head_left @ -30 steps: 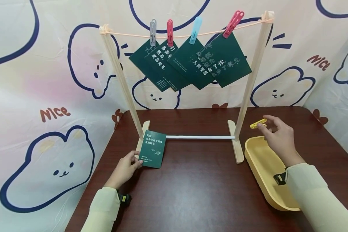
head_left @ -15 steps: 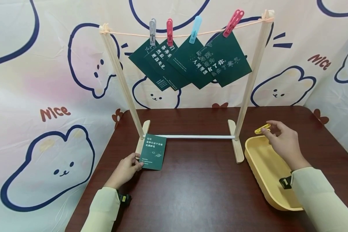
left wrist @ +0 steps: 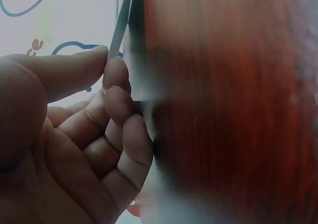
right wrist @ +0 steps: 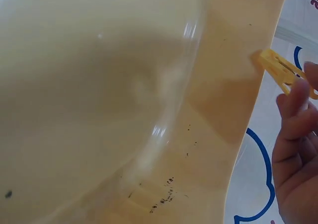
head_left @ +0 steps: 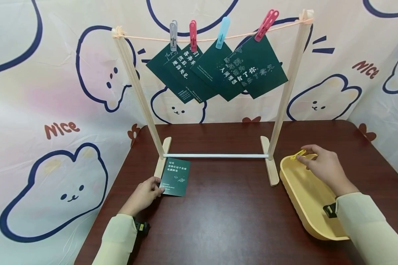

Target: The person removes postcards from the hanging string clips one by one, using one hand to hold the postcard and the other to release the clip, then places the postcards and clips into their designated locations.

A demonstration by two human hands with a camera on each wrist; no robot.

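Observation:
My left hand pinches a dark green card by its lower left corner, between thumb and fingers. White printing shows on the card, which lies low over the table beside the rack's left foot. In the left wrist view the card appears edge-on as a thin strip at the thumb tip. My right hand pinches a yellow clothespin over the far end of a yellow tray. The right wrist view has the clothespin's tip at the tray's rim; whether they touch I cannot tell.
A wooden rack, with a left post and right post, carries a string. Several green cards hang there, overlapping, from grey, red and blue clothespins. A white rod joins the feet above the brown table.
My right hand has come down and slightly right with the yellow clothespin, closer to the tray. The card in my left hand has tipped lower toward the table.

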